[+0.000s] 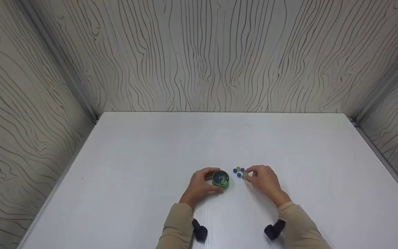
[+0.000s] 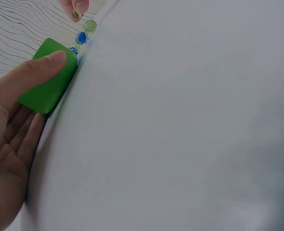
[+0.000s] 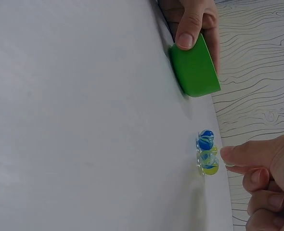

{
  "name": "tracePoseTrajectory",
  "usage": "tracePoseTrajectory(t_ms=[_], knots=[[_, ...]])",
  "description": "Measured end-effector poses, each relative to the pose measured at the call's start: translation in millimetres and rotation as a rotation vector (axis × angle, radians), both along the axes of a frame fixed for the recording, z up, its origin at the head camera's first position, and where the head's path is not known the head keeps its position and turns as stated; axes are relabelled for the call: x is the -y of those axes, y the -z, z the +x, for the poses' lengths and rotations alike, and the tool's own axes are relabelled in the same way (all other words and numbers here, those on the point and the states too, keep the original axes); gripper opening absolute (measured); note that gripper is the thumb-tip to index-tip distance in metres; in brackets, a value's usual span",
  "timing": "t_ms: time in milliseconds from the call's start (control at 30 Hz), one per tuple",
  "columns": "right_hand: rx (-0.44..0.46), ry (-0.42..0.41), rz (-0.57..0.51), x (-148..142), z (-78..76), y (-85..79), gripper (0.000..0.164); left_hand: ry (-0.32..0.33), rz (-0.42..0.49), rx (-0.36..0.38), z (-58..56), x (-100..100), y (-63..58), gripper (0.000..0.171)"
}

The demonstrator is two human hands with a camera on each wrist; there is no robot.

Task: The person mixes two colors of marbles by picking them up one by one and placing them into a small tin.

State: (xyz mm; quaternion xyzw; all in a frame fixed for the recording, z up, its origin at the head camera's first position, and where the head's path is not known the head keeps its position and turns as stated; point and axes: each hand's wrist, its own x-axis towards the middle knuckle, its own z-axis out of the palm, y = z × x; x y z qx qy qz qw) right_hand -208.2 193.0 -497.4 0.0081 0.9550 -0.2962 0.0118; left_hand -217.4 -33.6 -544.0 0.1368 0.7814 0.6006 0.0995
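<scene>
In the head view my left hand (image 1: 200, 186) grips a small green cup (image 1: 226, 186) that stands upright on the table. Several blue and yellow-green glass marbles lie inside it. Thumb on one side, fingers on the other: the left wrist view shows that hold on the cup (image 2: 48, 91). Just right of the cup is a small cluster of marbles (image 3: 206, 140) on the table. My right hand (image 1: 265, 180) is at the cluster's right side. Between its thumb and index finger it pinches a yellowish marble (image 2: 76, 15), mostly covered by the fingertips.
The white table (image 1: 143, 145) reaches back to a wood-grain-patterned wall (image 1: 199, 55). Similar panels stand at the left and right. A black wrist device (image 1: 200, 233) is on the left forearm, and another black device (image 1: 273, 231) on the right.
</scene>
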Motion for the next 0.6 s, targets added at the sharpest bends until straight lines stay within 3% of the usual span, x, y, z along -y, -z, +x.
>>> tracePoseTrajectory(t_ms=[600], knots=[[-0.015,-0.03,-0.025,17.0,7.2,-4.1,0.015,0.007,-0.048,-0.008,-2.6,1.0,2.9,0.065]])
